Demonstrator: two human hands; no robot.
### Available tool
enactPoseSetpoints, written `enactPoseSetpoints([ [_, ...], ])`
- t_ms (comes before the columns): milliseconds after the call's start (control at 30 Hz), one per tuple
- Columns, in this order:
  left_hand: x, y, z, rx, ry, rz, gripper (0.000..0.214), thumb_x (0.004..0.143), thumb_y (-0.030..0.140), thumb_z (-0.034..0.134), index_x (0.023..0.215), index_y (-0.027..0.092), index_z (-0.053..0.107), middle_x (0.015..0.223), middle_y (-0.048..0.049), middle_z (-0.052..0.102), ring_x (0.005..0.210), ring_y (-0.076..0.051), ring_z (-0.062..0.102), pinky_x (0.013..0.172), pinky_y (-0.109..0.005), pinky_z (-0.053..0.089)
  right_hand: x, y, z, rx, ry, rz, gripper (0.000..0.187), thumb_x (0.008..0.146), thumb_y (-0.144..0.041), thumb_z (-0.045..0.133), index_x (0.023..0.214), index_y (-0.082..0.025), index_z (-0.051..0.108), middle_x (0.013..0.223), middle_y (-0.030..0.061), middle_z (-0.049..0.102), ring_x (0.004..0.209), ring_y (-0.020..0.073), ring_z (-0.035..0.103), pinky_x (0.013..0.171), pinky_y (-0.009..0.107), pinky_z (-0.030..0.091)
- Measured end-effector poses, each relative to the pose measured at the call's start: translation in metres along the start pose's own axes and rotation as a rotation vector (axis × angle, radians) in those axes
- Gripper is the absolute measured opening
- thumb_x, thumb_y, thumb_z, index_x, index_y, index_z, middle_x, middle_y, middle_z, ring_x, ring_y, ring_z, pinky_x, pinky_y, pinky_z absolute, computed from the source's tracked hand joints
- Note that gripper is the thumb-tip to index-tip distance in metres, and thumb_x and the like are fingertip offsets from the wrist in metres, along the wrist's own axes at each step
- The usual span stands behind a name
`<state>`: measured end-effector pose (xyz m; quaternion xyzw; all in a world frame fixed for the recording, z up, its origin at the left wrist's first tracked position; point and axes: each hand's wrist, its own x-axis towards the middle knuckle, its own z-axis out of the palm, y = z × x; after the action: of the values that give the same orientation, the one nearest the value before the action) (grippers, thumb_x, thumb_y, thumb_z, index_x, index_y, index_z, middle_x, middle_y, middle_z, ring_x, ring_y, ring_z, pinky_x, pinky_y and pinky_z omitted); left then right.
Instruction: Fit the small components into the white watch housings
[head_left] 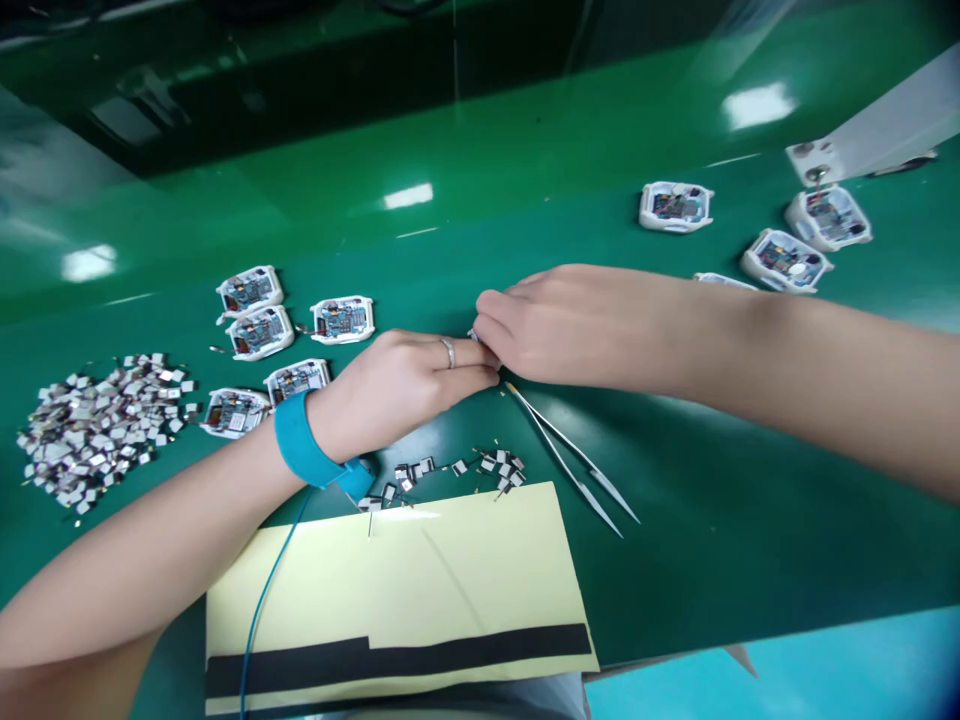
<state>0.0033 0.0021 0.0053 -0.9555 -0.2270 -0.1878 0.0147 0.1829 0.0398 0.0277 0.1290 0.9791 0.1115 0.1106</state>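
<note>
Two bare hands meet over the green table (720, 560). The left hand (405, 385) has its fingers close together, with the tips tucked under the right hand (532, 325). The right hand's fingers are curled, and their tips are hidden. A small pale bit (472, 335) shows where the hands meet, but I can't tell what it is or if the fingers are clamped on it.

Tweezers (600, 480) lie just below the right hand, with their two points spread apart. The left hand has a ring (448, 352), and a blue band (300, 440) is on its wrist. Small parts (502, 465) lie near the top edge of a yellow sheet (420, 580). More sit in a big pile (105, 430) at far left. White cases (343, 320) full of tiny pieces sit on both sides.
</note>
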Motion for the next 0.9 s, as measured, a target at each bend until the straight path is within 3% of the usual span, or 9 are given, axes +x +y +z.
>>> enactPoseSetpoints([
  [233,0.0,-0.001,0.0,-0.038,-0.009,0.014,0.023,0.089,0.017,0.039,0.087,0.018,0.062,0.09,0.0009,0.069,0.078,-0.013,0.066,0.064,-0.018,0.051,0.0,0.008,-0.002,-0.131,-0.075,-0.063,0.037,0.087,-0.004,0.023,0.077,-0.008,0.058,0.083,-0.0001,0.058,0.069,0.0064,0.053,0.05,0.026,0.024],
  [367,0.0,-0.003,-0.001,-0.046,-0.075,-0.006,0.027,0.09,0.019,0.036,0.089,0.022,0.063,0.093,0.0027,0.068,0.081,-0.013,0.066,0.062,-0.019,0.052,0.001,0.014,0.002,-0.075,-0.07,-0.087,0.019,0.083,-0.007,0.039,0.085,-0.005,0.057,0.086,0.0023,0.057,0.07,0.0093,0.055,0.051,0.026,0.025],
  [433,0.0,-0.004,-0.001,-0.065,-0.098,-0.014,0.028,0.09,0.02,0.035,0.09,0.023,0.063,0.094,0.0025,0.068,0.083,-0.014,0.066,0.063,-0.019,0.052,0.002,0.018,0.004,-0.018,-0.062,-0.045,0.019,0.083,-0.014,0.042,0.088,-0.005,0.058,0.082,0.002,0.059,0.068,0.0087,0.055,0.05,0.025,0.027],
  [500,0.0,-0.005,-0.001,-0.084,-0.106,-0.018,0.028,0.09,0.02,0.036,0.09,0.023,0.063,0.094,0.0028,0.068,0.084,-0.013,0.065,0.063,-0.018,0.052,0.003,0.022,0.005,0.116,-0.079,0.055,0.031,0.083,-0.024,0.037,0.087,-0.004,0.06,0.081,-0.001,0.061,0.069,0.0069,0.056,0.054,0.024,0.031],
  [600,0.001,-0.004,-0.002,-0.093,-0.081,-0.029,0.024,0.089,0.02,0.039,0.09,0.024,0.063,0.095,0.0029,0.068,0.083,-0.012,0.065,0.062,-0.018,0.051,0.001,0.025,0.003,0.353,-0.084,0.169,0.031,0.081,-0.022,0.038,0.096,-0.009,0.062,0.09,-0.0029,0.061,0.078,0.0071,0.055,0.065,0.023,0.036],
  [700,0.001,-0.004,-0.001,-0.105,-0.046,-0.031,0.02,0.089,0.019,0.041,0.09,0.022,0.062,0.096,0.0017,0.068,0.082,-0.012,0.066,0.063,-0.018,0.051,-0.003,0.024,0.005,0.451,0.006,0.122,0.026,0.079,-0.018,0.05,0.102,-0.017,0.062,0.093,-0.0012,0.061,0.081,0.0091,0.056,0.067,0.022,0.04],
  [800,0.001,-0.003,-0.001,-0.12,-0.031,-0.023,0.017,0.087,0.015,0.044,0.089,0.019,0.061,0.095,-0.0004,0.068,0.082,-0.013,0.066,0.065,-0.019,0.051,-0.007,0.019,0.012,0.476,0.144,0.088,0.018,0.081,-0.023,0.052,0.092,-0.017,0.065,0.086,0.0012,0.061,0.074,0.012,0.057,0.061,0.024,0.042],
  [900,0.001,-0.003,-0.002,-0.117,-0.029,-0.025,0.017,0.087,0.014,0.044,0.089,0.02,0.06,0.095,0.0,0.068,0.081,-0.013,0.066,0.065,-0.019,0.051,-0.009,0.014,0.017,0.475,0.188,0.146,0.019,0.082,-0.024,0.049,0.083,-0.014,0.064,0.081,0.0019,0.059,0.069,0.0123,0.056,0.057,0.025,0.041],
])
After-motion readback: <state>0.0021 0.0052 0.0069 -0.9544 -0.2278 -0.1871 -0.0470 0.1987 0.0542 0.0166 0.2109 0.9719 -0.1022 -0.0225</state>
